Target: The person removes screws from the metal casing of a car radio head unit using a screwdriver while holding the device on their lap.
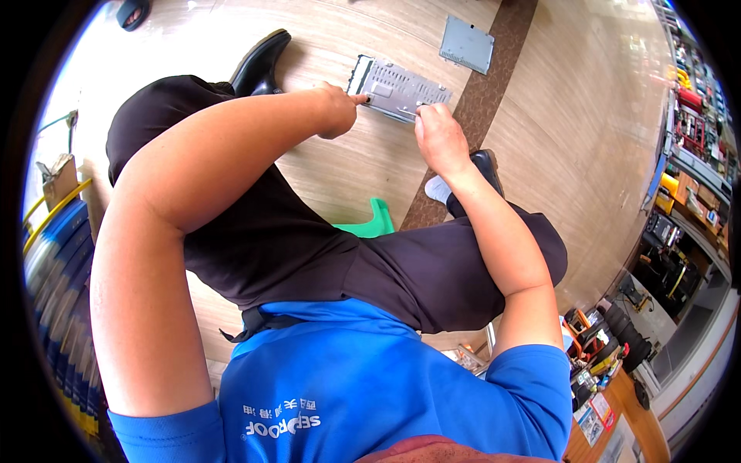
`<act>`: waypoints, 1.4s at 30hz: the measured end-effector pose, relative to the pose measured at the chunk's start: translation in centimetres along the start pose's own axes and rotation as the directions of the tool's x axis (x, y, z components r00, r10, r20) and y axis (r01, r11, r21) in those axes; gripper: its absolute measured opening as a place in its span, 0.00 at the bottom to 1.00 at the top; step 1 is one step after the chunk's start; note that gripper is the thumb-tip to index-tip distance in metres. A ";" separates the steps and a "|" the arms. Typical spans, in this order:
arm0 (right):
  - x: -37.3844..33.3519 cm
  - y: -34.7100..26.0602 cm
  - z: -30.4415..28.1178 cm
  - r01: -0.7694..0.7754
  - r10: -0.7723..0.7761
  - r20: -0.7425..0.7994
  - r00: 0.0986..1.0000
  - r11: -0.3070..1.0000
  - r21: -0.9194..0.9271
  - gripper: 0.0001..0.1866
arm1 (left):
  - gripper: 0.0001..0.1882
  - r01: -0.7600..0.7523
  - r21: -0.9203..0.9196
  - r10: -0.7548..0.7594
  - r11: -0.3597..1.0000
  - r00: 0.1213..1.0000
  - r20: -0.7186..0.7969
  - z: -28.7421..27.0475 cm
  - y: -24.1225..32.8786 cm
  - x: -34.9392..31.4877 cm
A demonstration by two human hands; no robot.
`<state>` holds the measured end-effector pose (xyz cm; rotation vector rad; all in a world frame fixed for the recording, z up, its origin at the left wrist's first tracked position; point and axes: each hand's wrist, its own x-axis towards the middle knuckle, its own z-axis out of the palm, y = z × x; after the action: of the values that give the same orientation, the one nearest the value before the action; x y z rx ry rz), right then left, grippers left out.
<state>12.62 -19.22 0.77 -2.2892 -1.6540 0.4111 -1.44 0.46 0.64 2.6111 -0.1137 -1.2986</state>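
A flat silver metal housing [401,83] with rows of slots, probably part of a car stereo or similar unit, lies on the floor between my feet. My left hand [336,112] reaches its left end; the index finger is stretched out and touches the near left corner, the thumb is apart, and nothing is held. At the near right edge, my right hand [441,139] pinches a thin, shiny metal tool [407,112]. The tool points left across the housing's edge; its exact kind is too small to make out. A grey metal cover plate [467,45] lies farther back to the right.
A green plastic piece [374,222], perhaps a stool's edge, shows beneath my legs. My black shoes [261,65] flank the work. Loaded shelves [691,131] line the right side, with a wooden table [629,417] at lower right. Blue stacked goods [62,262] stand at left.
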 end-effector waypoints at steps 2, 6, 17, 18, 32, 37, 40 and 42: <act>0.1 -0.1 0.0 -0.002 0.002 -0.007 1.000 1.000 -0.004 0.06 | 0.21 -0.002 -0.001 0.002 1.000 1.000 0.009 -0.1 0.0 0.0; 0.3 -0.3 -0.1 -0.029 0.029 -0.011 1.000 0.999 -0.017 0.07 | 0.21 -0.002 -0.004 0.002 1.000 1.000 0.001 -0.2 0.1 -0.2; 0.6 -0.9 0.3 -0.068 0.088 0.123 0.989 0.985 -0.156 0.08 | 0.22 0.014 -0.011 -0.013 1.000 1.000 0.018 0.1 0.0 0.2; 0.6 -1.0 0.3 -0.054 0.085 0.160 0.983 0.980 -0.190 0.08 | 0.22 0.016 -0.015 -0.015 1.000 1.000 0.018 0.1 0.1 0.3; 0.8 -1.3 0.3 -0.049 0.109 0.238 0.965 0.968 -0.245 0.08 | 0.23 0.021 0.006 -0.021 1.000 0.999 0.038 0.6 0.2 0.8; 0.5 -1.2 0.5 0.069 -0.060 0.054 0.997 0.980 -0.186 0.07 | 0.23 0.010 0.002 -0.010 1.000 0.999 0.043 0.2 0.3 0.5; 0.7 -1.5 0.2 0.110 -0.107 0.027 0.994 0.984 -0.138 0.08 | 0.23 0.019 0.014 -0.019 1.000 0.999 0.049 0.5 0.4 0.6; 0.7 -2.2 -0.3 0.048 -0.027 0.118 0.993 0.981 -0.187 0.06 | 0.23 0.029 0.028 -0.030 0.999 0.998 0.052 0.5 0.4 0.5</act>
<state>11.07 -17.87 1.90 -2.4054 -1.8626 0.3988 -1.48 -0.12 0.08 2.6113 -0.1022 -1.3855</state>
